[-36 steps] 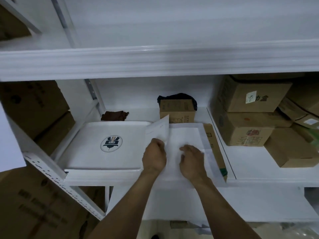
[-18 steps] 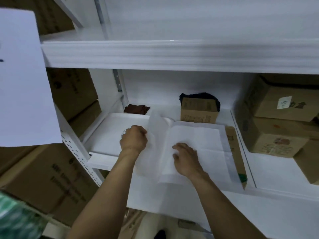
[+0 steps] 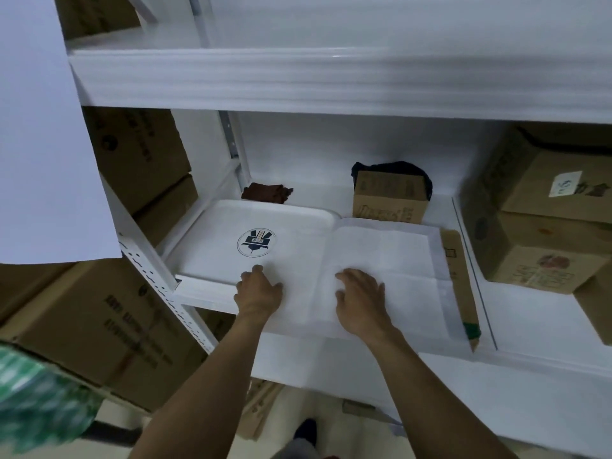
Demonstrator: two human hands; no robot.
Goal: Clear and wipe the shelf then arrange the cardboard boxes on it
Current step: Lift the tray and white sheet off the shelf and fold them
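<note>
1. Left hand (image 3: pixel 260 289): fingers curling onto white paper sheet (image 3: pixel 381 260); pinching or not, cannot tell.
2. Right hand (image 3: pixel 361 299): lying palm-down, fingers loosely bent, pressing same sheet.
3. Step, as I am judging it: sliding sheet flat toward 6 o'clock, avoiding flat cardboard strip (image 3: pixel 458 279) at 3 o'clock.
4. White tray (image 3: pixel 215 246), 11 o'clock: sheet overlapping right side; nothing loose showing inside.
5. Shelf (image 3: pixel 318 197): not yet wiped.
6. Small cardboard box (image 3: pixel 389 197), 12 o'clock: shut, contents hidden; dark cloth (image 3: pixel 397 167) sitting behind.
7. Stacked cardboard boxes (image 3: pixel 546 233), 2 o'clock: closed.
</note>
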